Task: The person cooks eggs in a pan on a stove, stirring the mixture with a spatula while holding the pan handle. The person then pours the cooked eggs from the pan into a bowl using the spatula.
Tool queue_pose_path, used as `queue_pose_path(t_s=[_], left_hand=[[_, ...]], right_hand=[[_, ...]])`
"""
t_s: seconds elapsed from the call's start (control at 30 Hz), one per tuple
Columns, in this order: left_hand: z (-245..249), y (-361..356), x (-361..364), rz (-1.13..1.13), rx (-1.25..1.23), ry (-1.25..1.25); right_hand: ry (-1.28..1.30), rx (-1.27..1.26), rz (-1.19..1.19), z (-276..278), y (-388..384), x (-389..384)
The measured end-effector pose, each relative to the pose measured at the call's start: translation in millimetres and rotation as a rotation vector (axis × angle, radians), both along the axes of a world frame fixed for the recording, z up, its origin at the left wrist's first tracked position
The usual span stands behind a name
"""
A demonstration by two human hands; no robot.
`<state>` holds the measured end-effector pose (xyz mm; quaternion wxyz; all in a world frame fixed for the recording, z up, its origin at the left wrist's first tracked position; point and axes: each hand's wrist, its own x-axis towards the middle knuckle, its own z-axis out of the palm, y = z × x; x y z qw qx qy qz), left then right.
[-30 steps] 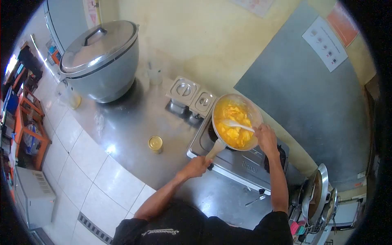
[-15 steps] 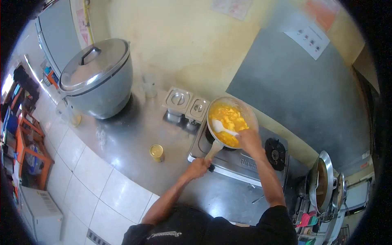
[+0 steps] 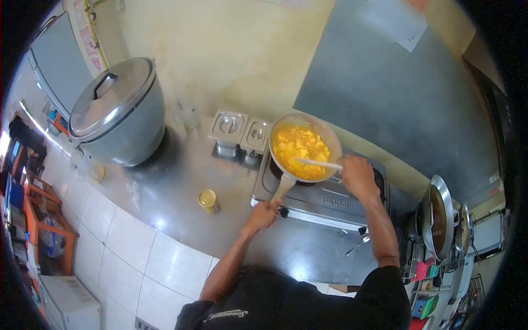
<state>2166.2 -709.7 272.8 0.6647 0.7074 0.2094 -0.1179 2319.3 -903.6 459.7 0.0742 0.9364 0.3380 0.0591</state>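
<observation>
My left hand (image 3: 263, 215) is closed around the pale handle (image 3: 284, 187) of a frying pan (image 3: 331, 144). The pan rests on a Rinnai gas stove (image 3: 308, 201), over its left burner. Yellow scrambled egg (image 3: 297, 147), partly runny, spreads over the pan's bottom. At the pan's right rim, my right hand (image 3: 358, 177) grips a white spatula (image 3: 320, 163). The spatula lies edge-on, its tip in the egg. Part of its grip is hidden in my fingers.
Two lidded steel containers (image 3: 228, 127) stand left of the pan. A gold can (image 3: 208, 199) is on the steel counter (image 3: 176, 181), with a large lidded pot (image 3: 118, 118) beyond it. Near the stove's front edge lies a spoon (image 3: 357, 246). Woks (image 3: 438, 220) stand at right.
My right hand has moved right, drawing the spatula back from the pan's left side and turning it edge-on. My left hand keeps its hold on the handle. The view has shifted slightly.
</observation>
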Motion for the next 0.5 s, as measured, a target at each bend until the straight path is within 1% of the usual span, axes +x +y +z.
queue_pose_path(t_s=[0.03,0.07,0.13,0.17,0.2,0.27,0.33,0.43,0.5], left_hand=[[-3.5,0.2,1.0,-0.001,-0.011,-0.024],[-5.9,0.6,2.8,0.0,-0.022,-0.052],[-3.4,1.1,2.0,-0.006,-0.027,-0.05],[-0.6,0.2,1.7,-0.007,-0.033,-0.046],[-1.9,-0.8,2.5,-0.019,-0.027,-0.044],[-5.1,-1.0,3.6,-0.005,-0.025,-0.057],[-3.6,-2.2,3.2,-0.02,-0.034,-0.057],[4.4,-3.5,3.7,-0.03,-0.026,-0.068],[4.4,-7.6,3.8,-0.045,-0.002,-0.069]], right_hand=[[0.061,-0.085,-0.007,5.5,-2.4,-6.6],[0.059,-0.082,-0.015,5.3,-4.7,-10.9],[0.157,-0.134,-0.013,2.7,-10.0,-19.2],[0.158,-0.129,-0.023,-12.1,-16.6,-10.7],[0.204,-0.097,0.047,-39.6,-26.0,5.8],[0.25,-0.048,0.106,-48.5,-24.2,14.4],[0.425,-0.133,0.069,-45.7,-6.1,19.5],[0.485,-0.159,0.005,-46.4,19.6,17.3],[0.489,-0.096,-0.025,-53.6,36.7,14.4]])
